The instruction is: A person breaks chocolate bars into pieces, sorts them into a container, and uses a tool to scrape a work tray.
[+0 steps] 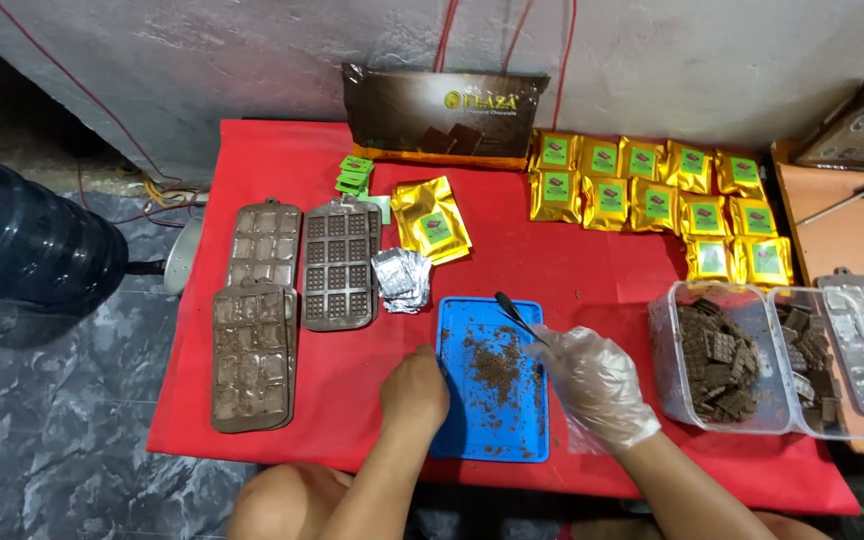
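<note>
Head: moulds (297,300) L, choc tub (717,360) R of board (492,380)

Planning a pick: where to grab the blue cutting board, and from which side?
Take the blue cutting board by its near short edge, coming from the person's side. It lies flat; the left hand rests at its left edge, the gloved right hand covers its right, and crumbs sit mid-board.
</note>
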